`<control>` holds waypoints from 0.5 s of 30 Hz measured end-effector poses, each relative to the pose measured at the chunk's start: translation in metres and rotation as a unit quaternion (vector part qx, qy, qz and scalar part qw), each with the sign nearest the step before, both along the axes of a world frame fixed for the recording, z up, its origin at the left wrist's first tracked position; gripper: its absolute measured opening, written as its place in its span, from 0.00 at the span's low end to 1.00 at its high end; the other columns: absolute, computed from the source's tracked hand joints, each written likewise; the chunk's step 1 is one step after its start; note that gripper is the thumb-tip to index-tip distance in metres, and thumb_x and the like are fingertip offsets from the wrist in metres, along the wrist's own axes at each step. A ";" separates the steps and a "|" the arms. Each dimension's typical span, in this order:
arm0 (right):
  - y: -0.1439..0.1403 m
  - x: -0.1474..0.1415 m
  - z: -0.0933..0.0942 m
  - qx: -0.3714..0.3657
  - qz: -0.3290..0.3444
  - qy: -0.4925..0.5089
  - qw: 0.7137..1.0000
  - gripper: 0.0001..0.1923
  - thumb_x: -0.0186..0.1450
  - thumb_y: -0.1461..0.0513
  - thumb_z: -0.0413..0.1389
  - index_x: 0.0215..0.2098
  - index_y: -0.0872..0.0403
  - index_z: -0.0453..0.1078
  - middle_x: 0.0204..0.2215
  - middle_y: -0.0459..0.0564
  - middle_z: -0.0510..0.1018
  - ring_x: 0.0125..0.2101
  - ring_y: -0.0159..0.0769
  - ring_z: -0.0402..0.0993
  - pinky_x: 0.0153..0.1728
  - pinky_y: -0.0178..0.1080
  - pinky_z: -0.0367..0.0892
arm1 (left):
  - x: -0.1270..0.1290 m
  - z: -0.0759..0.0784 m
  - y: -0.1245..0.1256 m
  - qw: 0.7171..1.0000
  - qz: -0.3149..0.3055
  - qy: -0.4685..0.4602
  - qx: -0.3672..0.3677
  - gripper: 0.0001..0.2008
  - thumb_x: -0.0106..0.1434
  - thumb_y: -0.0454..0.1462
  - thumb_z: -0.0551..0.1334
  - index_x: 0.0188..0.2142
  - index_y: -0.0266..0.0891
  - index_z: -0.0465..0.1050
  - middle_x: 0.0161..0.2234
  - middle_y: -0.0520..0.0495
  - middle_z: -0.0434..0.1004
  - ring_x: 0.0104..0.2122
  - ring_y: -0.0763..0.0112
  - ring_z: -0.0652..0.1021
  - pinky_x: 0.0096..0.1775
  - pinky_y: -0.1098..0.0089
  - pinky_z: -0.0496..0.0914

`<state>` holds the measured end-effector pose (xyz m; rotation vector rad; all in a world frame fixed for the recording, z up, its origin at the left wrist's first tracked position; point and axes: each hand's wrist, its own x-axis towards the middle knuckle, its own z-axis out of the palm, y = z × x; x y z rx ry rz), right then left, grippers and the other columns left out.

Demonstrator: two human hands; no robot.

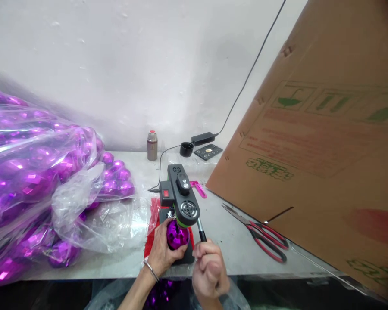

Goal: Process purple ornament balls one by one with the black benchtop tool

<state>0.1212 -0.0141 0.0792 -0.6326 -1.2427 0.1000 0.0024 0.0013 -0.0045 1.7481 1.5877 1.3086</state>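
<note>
My left hand point(163, 252) is wrapped around a shiny purple ball point(177, 234), a faceted bauble, fingers on its far side and thumb along its near side. The ball sits under the head of a small black bench drill press point(183, 193) with a red switch and round vent grilles. My right hand point(210, 269) is closed, its curled fingers at the end of the press's lever handle point(201, 231); the fingers cover where the black grip ends. The press's dark base point(185, 257) rests on a red cloth point(150, 239).
Plastic bags of purple balls point(35, 172) fill the left. At right lie red-handled scissors point(265, 239) beside a large cardboard box point(310, 150). Behind stand a flask point(152, 146), a black cup point(186, 149), a phone point(208, 151) and a power adapter point(203, 138).
</note>
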 end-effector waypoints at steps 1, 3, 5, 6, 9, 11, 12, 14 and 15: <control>0.000 0.002 -0.004 0.003 0.001 -0.012 1.000 0.24 0.81 0.61 0.45 0.25 0.52 0.61 0.22 0.40 0.68 0.22 0.29 0.68 0.38 0.41 0.70 | 0.000 -0.001 0.000 1.000 0.000 -0.003 -0.001 0.37 0.53 0.46 0.71 0.61 0.36 0.68 0.54 0.32 0.81 0.53 0.41 0.82 0.56 0.40 0.77; 0.000 0.007 -0.004 0.005 0.009 -0.036 0.999 0.24 0.81 0.60 0.47 0.25 0.53 0.63 0.23 0.41 0.71 0.23 0.29 0.70 0.40 0.42 0.71 | 0.000 -0.002 0.000 1.000 -0.002 -0.010 -0.008 0.37 0.53 0.46 0.71 0.61 0.35 0.68 0.54 0.32 0.81 0.54 0.40 0.81 0.56 0.39 0.77; -0.001 0.013 0.012 0.000 0.017 -0.049 0.999 0.23 0.80 0.61 0.47 0.25 0.52 0.62 0.22 0.41 0.69 0.23 0.30 0.70 0.37 0.40 0.70 | 0.000 -0.001 0.000 1.000 -0.005 -0.019 -0.020 0.38 0.53 0.46 0.71 0.61 0.35 0.69 0.55 0.31 0.80 0.54 0.40 0.81 0.57 0.38 0.76; -0.002 0.015 0.025 -0.013 0.022 -0.050 0.998 0.22 0.80 0.63 0.48 0.25 0.52 0.61 0.22 0.41 0.68 0.23 0.30 0.70 0.34 0.39 0.69 | 0.000 0.000 0.001 0.999 -0.006 -0.025 -0.027 0.38 0.53 0.46 0.72 0.61 0.34 0.69 0.55 0.31 0.80 0.55 0.39 0.81 0.58 0.38 0.75; -0.002 0.018 0.075 -0.104 0.043 -0.047 0.993 0.20 0.78 0.66 0.49 0.26 0.52 0.60 0.23 0.43 0.69 0.23 0.29 0.67 0.24 0.34 0.58 | -0.003 0.001 0.001 0.997 -0.008 -0.052 -0.048 0.40 0.51 0.45 0.74 0.62 0.35 0.69 0.56 0.31 0.80 0.56 0.39 0.80 0.59 0.38 0.75; -0.001 0.018 0.101 -0.117 0.048 -0.054 0.991 0.21 0.78 0.66 0.49 0.26 0.52 0.60 0.22 0.42 0.68 0.22 0.28 0.66 0.24 0.34 0.58 | -0.006 -0.002 -0.006 0.996 -0.014 -0.074 -0.056 0.41 0.52 0.45 0.75 0.64 0.36 0.68 0.57 0.31 0.79 0.57 0.39 0.80 0.60 0.39 0.75; -0.001 0.018 0.108 -0.113 0.047 -0.054 0.991 0.21 0.78 0.66 0.49 0.26 0.52 0.60 0.21 0.42 0.67 0.22 0.28 0.66 0.24 0.33 0.58 | -0.009 -0.005 -0.014 0.995 -0.011 -0.080 -0.053 0.42 0.52 0.45 0.76 0.65 0.37 0.67 0.58 0.31 0.79 0.58 0.39 0.80 0.60 0.39 0.75; -0.002 0.017 0.110 -0.099 0.049 -0.044 0.993 0.21 0.78 0.66 0.50 0.25 0.52 0.59 0.21 0.42 0.66 0.22 0.28 0.66 0.24 0.34 0.59 | -0.015 -0.013 -0.037 0.997 0.002 -0.069 -0.036 0.45 0.53 0.45 0.77 0.67 0.39 0.65 0.62 0.31 0.77 0.60 0.38 0.79 0.61 0.38 0.75; -0.002 0.016 0.107 -0.096 0.050 -0.037 0.993 0.21 0.78 0.66 0.50 0.25 0.52 0.60 0.21 0.43 0.66 0.22 0.28 0.66 0.24 0.34 0.58 | -0.019 -0.017 -0.052 0.998 0.013 -0.050 -0.022 0.46 0.53 0.46 0.78 0.68 0.40 0.65 0.63 0.31 0.76 0.60 0.37 0.79 0.60 0.39 0.75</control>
